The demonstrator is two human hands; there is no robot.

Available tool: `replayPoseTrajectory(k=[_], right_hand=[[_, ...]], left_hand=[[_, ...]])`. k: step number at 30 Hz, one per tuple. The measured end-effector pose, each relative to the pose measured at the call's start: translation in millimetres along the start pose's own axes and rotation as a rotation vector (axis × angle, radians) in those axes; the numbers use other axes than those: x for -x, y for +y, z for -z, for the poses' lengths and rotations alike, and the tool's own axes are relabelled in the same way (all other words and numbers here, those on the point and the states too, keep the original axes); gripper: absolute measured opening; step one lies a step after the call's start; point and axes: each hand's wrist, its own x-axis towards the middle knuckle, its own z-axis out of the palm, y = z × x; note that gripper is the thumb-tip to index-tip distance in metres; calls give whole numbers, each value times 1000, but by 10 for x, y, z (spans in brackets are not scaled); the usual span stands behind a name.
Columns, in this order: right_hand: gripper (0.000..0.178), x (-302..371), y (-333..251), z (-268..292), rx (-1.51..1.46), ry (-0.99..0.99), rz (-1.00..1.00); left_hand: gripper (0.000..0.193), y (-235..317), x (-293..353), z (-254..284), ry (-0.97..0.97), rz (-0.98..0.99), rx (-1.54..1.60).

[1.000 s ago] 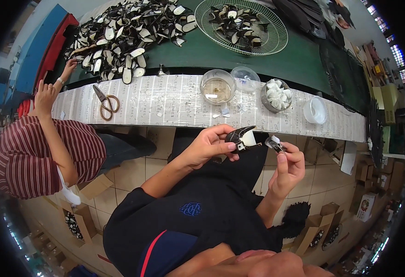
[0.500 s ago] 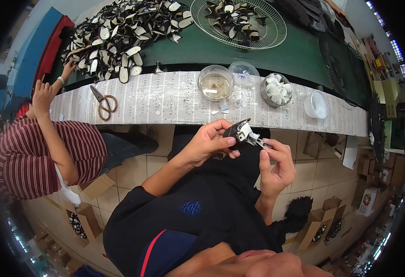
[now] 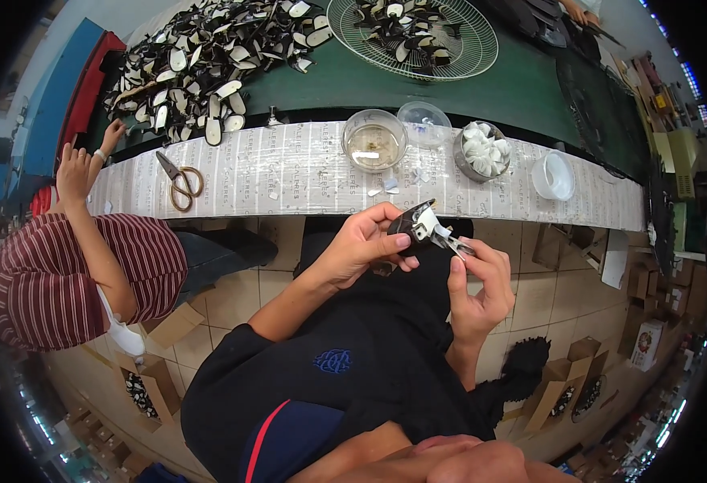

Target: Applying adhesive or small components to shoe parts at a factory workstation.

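My left hand (image 3: pixel 363 243) is closed around a black shoe heel (image 3: pixel 407 224) with a pale white face turned to the right. Between the thumb and fingers of my right hand (image 3: pixel 482 291) is a small metal clip (image 3: pixel 458 245). A little white piece (image 3: pixel 444 232) sits at the clip's tip, against or very close to the heel's white face; I cannot tell whether they touch. Both hands are held just in front of the paper-covered table edge (image 3: pixel 289 205).
On the paper strip stand a bowl of liquid (image 3: pixel 375 143), a clear lid (image 3: pixel 424 125), a tin of white wads (image 3: pixel 483 151), a plastic cup (image 3: pixel 553 175) and scissors (image 3: pixel 181 182). Behind are a heel pile (image 3: pixel 217 64) and a wire basket (image 3: pixel 474 60). A co-worker (image 3: pixel 88 274) sits left.
The heel has turned slightly in my left hand, and the clip's tip has shifted a little along with it. The co-worker's far hand has drawn back from the pile.
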Motion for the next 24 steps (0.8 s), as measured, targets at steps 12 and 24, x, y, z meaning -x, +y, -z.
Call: replayPoseTrajectory(k=[12,24], right_hand=[[18,11,6,9,69,80,20],[13,-52,92,54,213,166,0]], left_hand=[[23,-20,-12,-4,28,2,-14],[22,-12,-20,-5,32,26,-8]])
